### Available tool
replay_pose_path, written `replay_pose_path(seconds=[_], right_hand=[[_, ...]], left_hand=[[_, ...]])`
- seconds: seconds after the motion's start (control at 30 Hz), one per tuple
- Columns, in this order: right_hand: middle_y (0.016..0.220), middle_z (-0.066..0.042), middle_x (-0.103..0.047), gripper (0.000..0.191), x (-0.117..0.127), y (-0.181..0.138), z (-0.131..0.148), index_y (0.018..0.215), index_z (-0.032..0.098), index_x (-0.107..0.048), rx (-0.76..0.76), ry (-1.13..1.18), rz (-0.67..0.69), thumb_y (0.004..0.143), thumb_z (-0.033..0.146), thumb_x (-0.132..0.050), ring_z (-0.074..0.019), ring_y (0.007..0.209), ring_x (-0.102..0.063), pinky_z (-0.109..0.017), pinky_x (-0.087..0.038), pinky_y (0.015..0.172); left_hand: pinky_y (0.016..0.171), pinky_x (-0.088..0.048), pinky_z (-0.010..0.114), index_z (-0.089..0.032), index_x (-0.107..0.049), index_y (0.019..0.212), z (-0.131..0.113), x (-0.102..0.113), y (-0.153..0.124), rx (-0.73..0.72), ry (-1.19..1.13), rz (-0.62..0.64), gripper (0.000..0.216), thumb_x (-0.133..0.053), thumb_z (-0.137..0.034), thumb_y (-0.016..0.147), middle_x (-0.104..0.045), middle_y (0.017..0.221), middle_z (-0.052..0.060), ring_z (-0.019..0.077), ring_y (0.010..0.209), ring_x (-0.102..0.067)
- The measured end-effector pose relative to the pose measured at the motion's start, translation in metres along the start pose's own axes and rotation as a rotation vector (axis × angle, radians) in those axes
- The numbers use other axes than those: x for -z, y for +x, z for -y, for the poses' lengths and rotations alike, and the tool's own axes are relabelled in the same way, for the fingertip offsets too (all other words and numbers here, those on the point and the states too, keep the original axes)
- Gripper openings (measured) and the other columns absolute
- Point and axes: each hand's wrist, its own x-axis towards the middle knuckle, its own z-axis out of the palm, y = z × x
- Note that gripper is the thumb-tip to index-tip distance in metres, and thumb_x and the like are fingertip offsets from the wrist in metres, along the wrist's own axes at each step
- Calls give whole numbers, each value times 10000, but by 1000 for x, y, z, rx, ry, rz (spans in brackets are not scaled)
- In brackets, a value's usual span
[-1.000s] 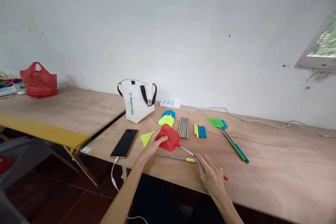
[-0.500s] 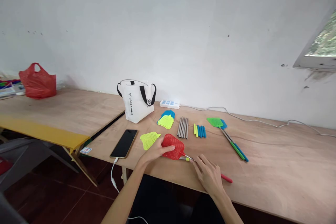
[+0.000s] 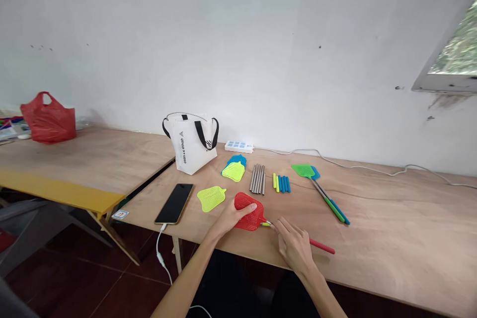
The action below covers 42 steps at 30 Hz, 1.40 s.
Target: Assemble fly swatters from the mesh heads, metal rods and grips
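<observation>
A red fly swatter (image 3: 248, 212) spans both hands near the table's front edge. My left hand (image 3: 231, 217) grips its perforated head, thumb on top. My right hand (image 3: 293, 242) is closed around the metal rod close to the head's neck, and the red handle sticks out to its right. Beneath the rod, a bit of a yellow-green handle (image 3: 265, 224) shows, mostly hidden. A loose yellow swatter head (image 3: 211, 198) lies left of my left hand. Beyond are stacked yellow (image 3: 233, 172) and blue heads, several metal rods (image 3: 258, 179), and yellow and blue handle grips (image 3: 281, 183).
Two whole fly swatters, green (image 3: 303, 171) and blue (image 3: 315, 173), lie at the right. A phone (image 3: 174, 203) on a white cable, a white bag (image 3: 192, 151) and a power strip (image 3: 239, 146) stand leftward. A red plastic bag (image 3: 52, 121) sits on the neighbouring table.
The red head has moved slightly right and closer to my right hand; less metal rod shows between them. More of the red handle shows beyond my right hand. The view has shifted a little.
</observation>
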Motion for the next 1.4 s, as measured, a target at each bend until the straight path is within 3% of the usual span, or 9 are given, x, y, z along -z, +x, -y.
replay_pose_path(seconds=[0.2, 0.3, 0.37, 0.47, 0.63, 0.8, 1.0, 1.13, 1.4], right_hand=[[818, -28, -691, 325, -2, 2, 0, 1002, 225, -679, -28, -24, 22, 1084, 328, -382, -152, 755, -628, -266, -338, 583], [1020, -71, -719, 291, -1, 3, -3, 1222, 224, -644, -51, -52, 45, 1063, 342, -431, -207, 902, -632, -314, -439, 793], [1153, -91, -701, 292, -1, 2, -4, 1254, 233, -632, -33, -65, 58, 1054, 278, -424, -237, 1012, -624, -404, -425, 948], [1228, -88, -682, 318, -4, 0, -3, 1249, 251, -634, 32, -43, 132, 1047, 204, -393, -247, 1116, -609, -456, -393, 1022], [1219, -78, -685, 290, -10, -3, -1, 1234, 256, -626, 34, -6, 270, 1066, 279, -391, -235, 1071, -625, -413, -433, 939], [1100, -49, -701, 232, -12, -4, -3, 1059, 245, -638, -18, 22, 313, 1064, 335, -424, -215, 982, -633, -383, -440, 884], [1223, -76, -677, 244, -13, -5, -4, 1061, 261, -639, -29, -29, 243, 1062, 365, -418, -242, 1080, -614, -418, -422, 930], [1133, -51, -700, 241, -14, -5, -5, 1023, 259, -634, -34, -5, 240, 1065, 294, -400, -219, 1023, -629, -391, -419, 913], [975, -34, -690, 236, -16, -7, -8, 952, 240, -592, -32, -21, 220, 1059, 221, -382, -195, 901, -627, -335, -407, 819]], left_hand=[[706, -566, 303, -159, -659, 813, -9, 12, 0, 46, 0, -37, 410, -825, -523, 720, -737, 825, 55, 204, 762, -698], [701, -566, 307, -162, -665, 835, -11, 31, 5, 29, 18, -136, 404, -807, -524, 721, -745, 866, 64, 220, 790, -705], [725, -569, 318, -166, -659, 931, -9, 45, 8, 1, 51, -228, 409, -758, -520, 752, -744, 937, 76, 229, 834, -709], [806, -569, 358, -172, -600, 1123, -2, 63, 13, -76, 261, -341, 451, -677, -482, 805, -721, 1058, 96, 248, 942, -702], [1038, -462, 461, -174, -494, 1324, 13, 74, 17, -194, 835, -418, 520, -629, -364, 859, -621, 1307, 150, 306, 1237, -586], [1068, -410, 484, -200, -564, 1257, 18, 87, 14, -125, 1153, -352, 318, -437, -286, 978, -619, 1340, 135, 312, 1264, -558], [1096, -391, 500, -277, -605, 1276, 19, 110, 8, 18, 1272, -258, 356, -405, -246, 983, -557, 1455, 80, 313, 1356, -494], [1108, -392, 489, -301, -622, 1288, 21, 118, 7, 50, 1272, -253, 409, -448, -194, 934, -536, 1481, 70, 314, 1404, -451], [1057, -406, 460, -277, -576, 1334, 17, 122, 5, 50, 1300, -383, 487, -619, -342, 853, -611, 1375, 138, 358, 1330, -507]])
